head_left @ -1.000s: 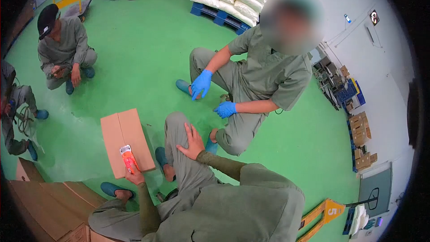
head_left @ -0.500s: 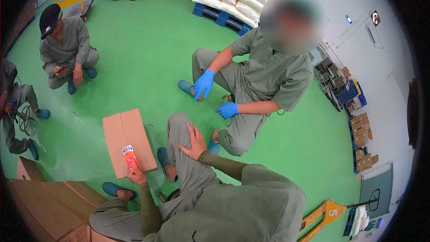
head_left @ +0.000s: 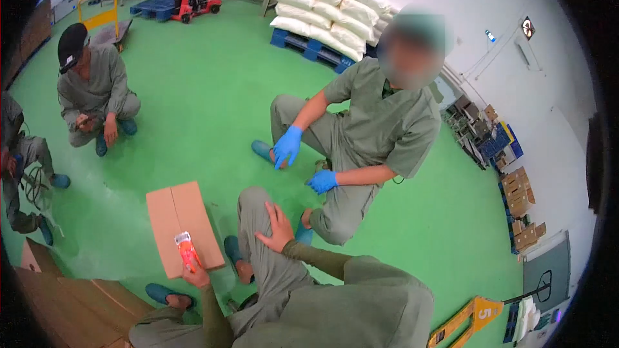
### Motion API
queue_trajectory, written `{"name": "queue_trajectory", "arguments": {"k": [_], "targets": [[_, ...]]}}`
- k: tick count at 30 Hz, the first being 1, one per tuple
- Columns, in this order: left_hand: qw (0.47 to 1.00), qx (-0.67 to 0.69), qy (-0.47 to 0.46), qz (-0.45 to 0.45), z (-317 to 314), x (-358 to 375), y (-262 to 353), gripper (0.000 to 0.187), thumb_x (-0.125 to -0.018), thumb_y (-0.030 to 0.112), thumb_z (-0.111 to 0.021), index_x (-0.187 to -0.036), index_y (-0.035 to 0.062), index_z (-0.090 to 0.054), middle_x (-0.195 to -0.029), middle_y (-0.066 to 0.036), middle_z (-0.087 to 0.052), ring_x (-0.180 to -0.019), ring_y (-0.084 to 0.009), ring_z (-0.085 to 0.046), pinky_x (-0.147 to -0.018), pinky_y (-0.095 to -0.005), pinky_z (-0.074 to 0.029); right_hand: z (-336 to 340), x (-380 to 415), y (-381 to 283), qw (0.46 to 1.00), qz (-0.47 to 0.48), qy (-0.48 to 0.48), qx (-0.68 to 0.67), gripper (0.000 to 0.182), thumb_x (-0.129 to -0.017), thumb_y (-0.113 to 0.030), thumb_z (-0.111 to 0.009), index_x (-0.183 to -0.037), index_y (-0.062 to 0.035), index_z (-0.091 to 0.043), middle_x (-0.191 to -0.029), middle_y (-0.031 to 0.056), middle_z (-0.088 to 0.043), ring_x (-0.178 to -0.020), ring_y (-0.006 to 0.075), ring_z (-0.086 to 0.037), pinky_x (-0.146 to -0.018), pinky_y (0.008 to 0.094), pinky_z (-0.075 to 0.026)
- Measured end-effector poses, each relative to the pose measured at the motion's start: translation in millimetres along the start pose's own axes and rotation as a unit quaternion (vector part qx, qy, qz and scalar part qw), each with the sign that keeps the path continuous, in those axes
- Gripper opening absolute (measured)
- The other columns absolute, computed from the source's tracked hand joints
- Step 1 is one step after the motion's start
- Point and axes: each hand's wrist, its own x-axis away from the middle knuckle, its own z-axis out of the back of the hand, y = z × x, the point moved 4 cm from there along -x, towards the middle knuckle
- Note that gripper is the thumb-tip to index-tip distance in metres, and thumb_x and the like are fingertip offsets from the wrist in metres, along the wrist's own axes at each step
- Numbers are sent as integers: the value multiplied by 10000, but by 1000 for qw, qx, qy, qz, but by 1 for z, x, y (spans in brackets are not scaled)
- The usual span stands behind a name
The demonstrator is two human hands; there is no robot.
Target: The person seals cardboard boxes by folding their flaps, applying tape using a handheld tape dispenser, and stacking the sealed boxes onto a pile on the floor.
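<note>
My left hand [head_left: 196, 276] is closed around the lower end of a bright orange-red object [head_left: 187, 252] with a silvery-white top end. Its exact kind is not clear. It overlaps the near part of a closed brown cardboard box [head_left: 179, 216] on the green floor. My right hand [head_left: 278, 229] lies with fingers stretched out on my raised right knee, in grey-green trousers, and holds nothing.
Facing me squats a person [head_left: 387, 122] in blue gloves. Two more people [head_left: 97, 90] [head_left: 26, 161] are at left. Brown cartons [head_left: 71, 303] stand at lower left, a yellow pallet jack [head_left: 474, 316] at lower right. White sacks [head_left: 329, 9] are stacked on a blue pallet [head_left: 309, 48] behind.
The view has tilted up a little, so most things sit lower in the picture. My left hand keeps hold of the orange-red object, and my right hand stays on my knee.
</note>
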Motion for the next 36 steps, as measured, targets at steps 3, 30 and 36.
{"name": "queue_trajectory", "arguments": {"k": [3,30,36], "targets": [[1000,-20,-22,1,-1,-3,-19,439,-945,363,-647,-993,-73,-667,-775,-243,-639,-675,-392,-580,-653,-489,-456,1,3,-4,1000,0,6,-27,1017,-803,-418,-762,-1581,-123,-176,-1518,292,-289,-1352,487,-368,-1100,554,-341],[998,-50,-37,-23,9,-5,-4,441,-949,368,-632,-978,-72,-646,-746,-218,-618,-661,-343,-567,-633,-470,-440,10,2,-11,999,-18,-13,-42,1004,-802,-419,-761,-1575,-122,-192,-1516,268,-285,-1347,476,-371,-1080,565,-355],[999,-34,-26,-3,6,-4,26,457,-941,383,-636,-959,-73,-641,-746,-242,-611,-667,-385,-561,-641,-483,-434,11,0,-7,999,-14,11,-46,1001,-779,-378,-779,-1564,-108,-220,-1494,268,-323,-1336,473,-385,-1084,540,-361]]}}
